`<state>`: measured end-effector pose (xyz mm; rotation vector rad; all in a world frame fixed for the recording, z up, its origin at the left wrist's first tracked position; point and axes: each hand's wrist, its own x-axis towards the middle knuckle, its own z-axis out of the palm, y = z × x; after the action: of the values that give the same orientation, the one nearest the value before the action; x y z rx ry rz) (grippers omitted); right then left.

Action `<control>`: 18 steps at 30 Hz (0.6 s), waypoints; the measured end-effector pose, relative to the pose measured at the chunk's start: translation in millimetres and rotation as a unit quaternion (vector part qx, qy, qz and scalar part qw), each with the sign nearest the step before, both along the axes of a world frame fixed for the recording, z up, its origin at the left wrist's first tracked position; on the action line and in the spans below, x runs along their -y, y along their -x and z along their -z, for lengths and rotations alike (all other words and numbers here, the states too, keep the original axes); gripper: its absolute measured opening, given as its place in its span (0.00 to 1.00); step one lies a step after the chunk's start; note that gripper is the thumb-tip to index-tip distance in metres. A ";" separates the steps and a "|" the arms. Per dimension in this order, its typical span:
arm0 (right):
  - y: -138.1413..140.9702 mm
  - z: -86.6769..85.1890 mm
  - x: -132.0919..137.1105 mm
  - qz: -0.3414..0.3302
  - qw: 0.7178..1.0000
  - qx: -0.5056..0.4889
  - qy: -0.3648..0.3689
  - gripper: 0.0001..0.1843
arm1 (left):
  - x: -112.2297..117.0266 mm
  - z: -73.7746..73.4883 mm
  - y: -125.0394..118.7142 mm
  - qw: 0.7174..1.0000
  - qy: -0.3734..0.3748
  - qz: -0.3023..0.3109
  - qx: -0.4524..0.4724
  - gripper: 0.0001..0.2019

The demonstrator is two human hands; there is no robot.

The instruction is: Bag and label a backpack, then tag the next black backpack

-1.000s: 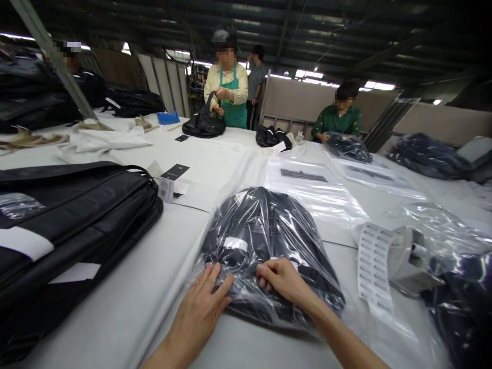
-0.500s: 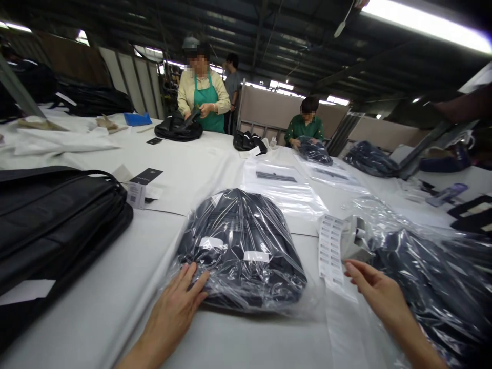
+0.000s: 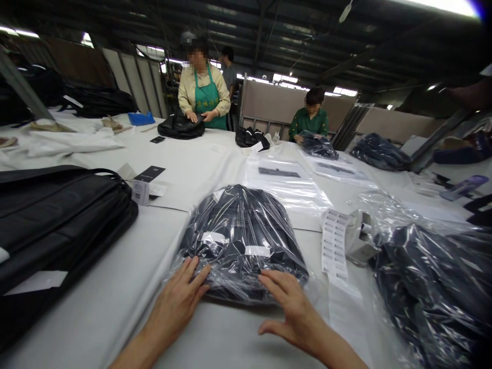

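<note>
Head view: bagged backpack (image 3: pixel 242 241) laid flat on table (image 3: pixel 115 287), near edge pressed by left hand (image 3: pixel 179 300) and right hand (image 3: pixel 292 307), both flat, nothing gripped. Already bagged; label strip (image 3: pixel 333 245) unused alongside.

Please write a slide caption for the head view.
Both hands rest flat on a plastic-wrapped dark bag on a white table.

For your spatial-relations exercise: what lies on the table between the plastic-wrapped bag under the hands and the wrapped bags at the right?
In the head view, a strip of printed labels and a pale label dispenser lie between the wrapped bag and the right-hand bags.
</note>
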<state>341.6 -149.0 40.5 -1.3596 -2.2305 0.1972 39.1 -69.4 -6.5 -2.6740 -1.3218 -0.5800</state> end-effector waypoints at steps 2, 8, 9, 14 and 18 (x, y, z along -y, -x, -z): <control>24.5 11.6 -18.3 -0.037 0.999 -0.009 -0.018 0.27 | 3.4 -10.5 2.4 1.000 0.010 0.013 0.006 0.20; 35.7 21.5 -36.9 -0.043 0.999 -0.029 0.015 0.09 | 5.0 -67.2 -19.9 0.998 -0.017 0.060 -0.016 0.34; 35.0 20.2 -36.3 -0.050 0.998 -0.022 0.026 0.07 | 0.6 -74.6 -28.1 0.996 0.007 0.088 -0.035 0.36; 37.2 14.8 -36.1 -0.008 0.994 -0.053 0.099 0.14 | -30.1 -88.3 -52.3 0.966 0.188 0.152 -0.092 0.07; 38.5 5.2 -40.5 0.018 0.982 -0.078 0.173 0.24 | -42.4 -87.2 -42.0 0.930 0.284 0.230 -0.024 0.05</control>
<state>303.1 -108.5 35.4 -1.5008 -2.1039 0.6821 81.1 -27.0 80.7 -3.4869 -0.9487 -0.1668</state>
